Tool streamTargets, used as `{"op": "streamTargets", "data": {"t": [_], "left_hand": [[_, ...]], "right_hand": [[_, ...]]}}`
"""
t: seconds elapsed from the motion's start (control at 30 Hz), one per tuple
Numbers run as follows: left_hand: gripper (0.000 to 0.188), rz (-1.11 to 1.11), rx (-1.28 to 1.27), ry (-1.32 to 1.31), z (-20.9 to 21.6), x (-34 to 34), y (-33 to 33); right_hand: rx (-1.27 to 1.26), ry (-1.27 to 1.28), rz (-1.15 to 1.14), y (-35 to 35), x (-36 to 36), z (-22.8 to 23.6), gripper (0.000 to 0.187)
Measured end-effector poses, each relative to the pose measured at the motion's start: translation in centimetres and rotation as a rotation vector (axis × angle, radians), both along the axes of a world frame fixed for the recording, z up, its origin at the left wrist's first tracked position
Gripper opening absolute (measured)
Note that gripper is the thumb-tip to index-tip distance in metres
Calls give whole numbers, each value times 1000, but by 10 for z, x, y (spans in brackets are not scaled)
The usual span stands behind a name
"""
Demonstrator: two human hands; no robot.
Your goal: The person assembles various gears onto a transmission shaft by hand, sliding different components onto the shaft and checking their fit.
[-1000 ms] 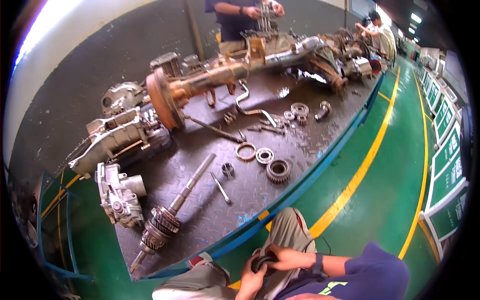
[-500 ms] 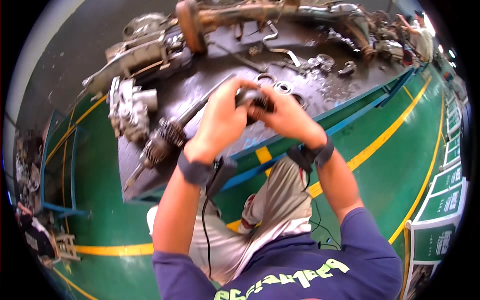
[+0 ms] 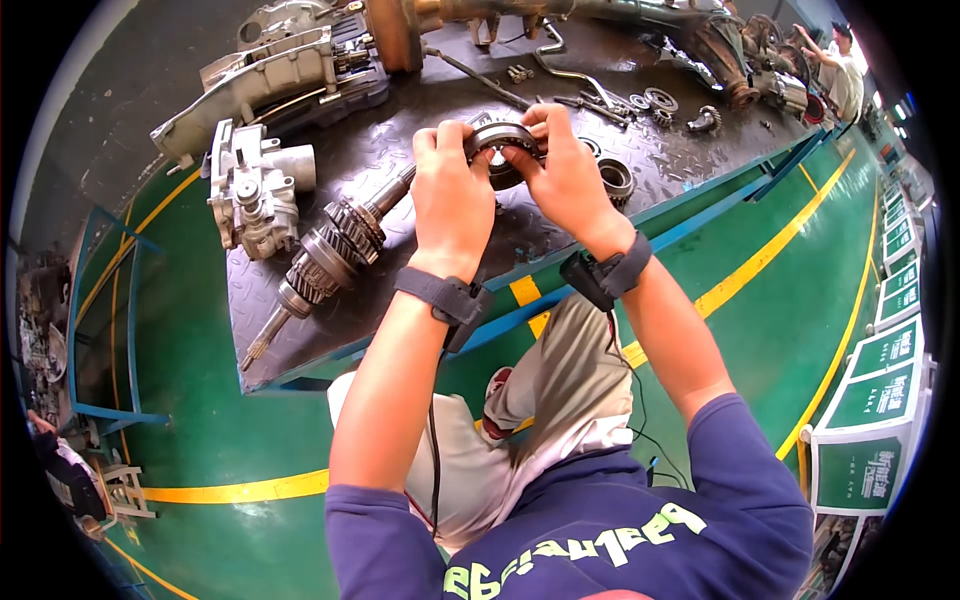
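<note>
Over the near part of the metal-topped table, a dark metal ring (image 3: pixel 503 131) is held between my two hands. My left hand (image 3: pixel 452 200) grips its left side with curled fingers, the thumb at the inner edge. On the opposite side, my right hand (image 3: pixel 577 187) pinches the ring, with its thumb reaching into the opening. Through the ring's hole a bright spot shows. A gear shaft (image 3: pixel 332 250) with several toothed gears lies diagonally to the left of my left hand. Just right of my right hand rests a round bearing-like ring (image 3: pixel 617 178), partly hidden.
A silver cast housing (image 3: pixel 258 195) sits at the table's left edge, with a larger casing (image 3: pixel 260 90) behind it. A rusty axle (image 3: pixel 400 35) spans the far side. Small gears (image 3: pixel 660 100) and a bent pipe (image 3: pixel 570 70) lie beyond my hands. Another person (image 3: pixel 842 75) stands far right.
The ring has turned so that its opening now shows, and my fingers have shifted to its two sides. Both hands sit slightly farther from me, and the view has shifted a little.
</note>
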State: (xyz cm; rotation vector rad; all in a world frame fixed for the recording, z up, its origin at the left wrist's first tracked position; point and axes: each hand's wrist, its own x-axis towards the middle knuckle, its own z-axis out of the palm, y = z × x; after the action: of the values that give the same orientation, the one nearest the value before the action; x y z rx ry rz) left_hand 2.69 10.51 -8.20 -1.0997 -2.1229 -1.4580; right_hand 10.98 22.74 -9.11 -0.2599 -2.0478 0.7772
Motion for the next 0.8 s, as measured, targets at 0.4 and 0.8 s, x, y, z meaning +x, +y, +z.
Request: {"op": "streamTargets", "data": {"t": [0.4, 0.8], "left_hand": [[26, 37, 89, 161, -2, -3, 19], [21, 67, 26, 28, -23, -12, 26]], "right_hand": [[142, 153, -184, 2, -17, -6, 29], [112, -84, -163, 11, -19, -10, 19]]}}
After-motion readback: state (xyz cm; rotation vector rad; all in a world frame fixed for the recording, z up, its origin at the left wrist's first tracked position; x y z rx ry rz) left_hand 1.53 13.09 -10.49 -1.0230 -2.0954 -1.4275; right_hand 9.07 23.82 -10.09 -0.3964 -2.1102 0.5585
